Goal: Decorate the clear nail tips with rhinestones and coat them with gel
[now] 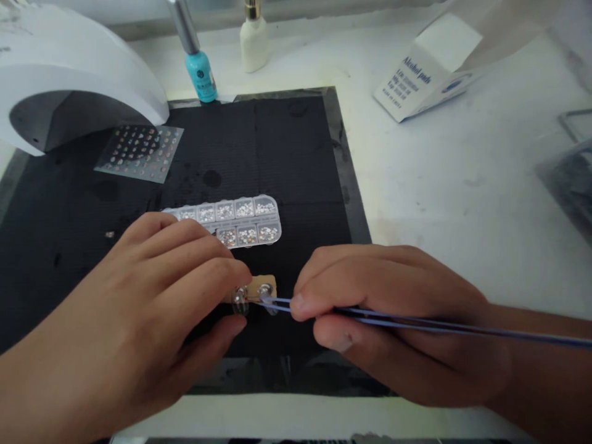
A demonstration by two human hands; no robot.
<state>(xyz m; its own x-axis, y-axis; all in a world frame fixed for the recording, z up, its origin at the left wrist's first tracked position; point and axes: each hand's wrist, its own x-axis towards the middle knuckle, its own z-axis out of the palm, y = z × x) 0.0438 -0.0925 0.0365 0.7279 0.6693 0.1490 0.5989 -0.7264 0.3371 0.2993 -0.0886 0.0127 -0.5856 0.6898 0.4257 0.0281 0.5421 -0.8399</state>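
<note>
My left hand [171,308] has its thumb and index fingertip at the left end of a small tan strip [264,281], beside a clear nail tip [240,300] standing on it. A second clear nail tip [268,298] stands at the strip's right part. In my right hand [379,314] are blue tweezers [416,324], pinched between thumb and fingers, their points touching or close to this second tip. Just beyond my left hand lies a clear compartment case [247,222] of small shiny gems, partly covered by the fingers.
A white arched lamp [106,55] stands at the back left, with a sticker sheet [143,151] before it on the black mat [296,154]. Behind are a turquoise bottle [201,74] and a cream bottle [254,43]. An alcohol pads box [411,86] sits at the back right.
</note>
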